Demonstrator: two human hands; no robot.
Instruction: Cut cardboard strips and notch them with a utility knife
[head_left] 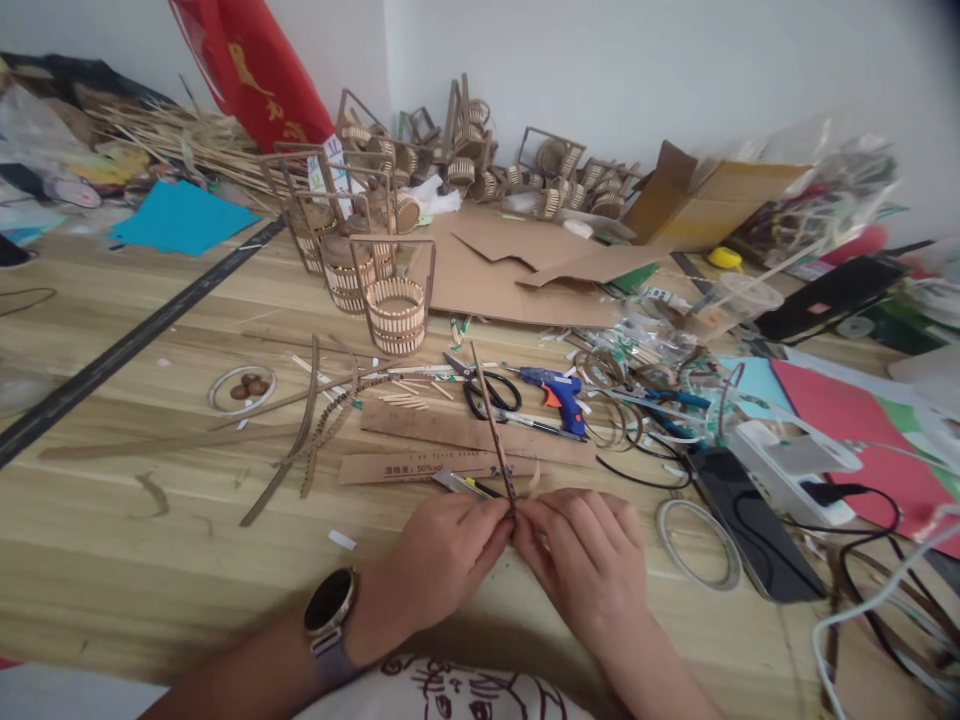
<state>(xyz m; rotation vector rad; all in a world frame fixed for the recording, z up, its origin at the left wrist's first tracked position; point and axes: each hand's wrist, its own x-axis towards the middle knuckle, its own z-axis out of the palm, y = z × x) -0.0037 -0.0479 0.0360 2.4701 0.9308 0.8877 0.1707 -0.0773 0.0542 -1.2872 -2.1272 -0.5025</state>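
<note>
My left hand (442,565) and my right hand (585,560) meet near the table's front edge, fingers pinched together on the lower end of a thin brown strip (491,425). The strip rises away from me, tilted slightly left, up toward the scissors. A dark watch (328,603) sits on my left wrist. Just beyond my fingers lie a utility knife (459,485) and two cardboard strips (450,432). Black-handled scissors (487,392) and a blue glue gun (559,395) lie a little further back.
Small woven baskets in wooden frames (394,310) stand mid-table, with several more at the back wall. Flat cardboard sheets (517,270), a tape ring (694,545), a black phone (746,525), a power strip (787,460) with cables, red paper (862,430) and blue paper (180,215) surround the work spot.
</note>
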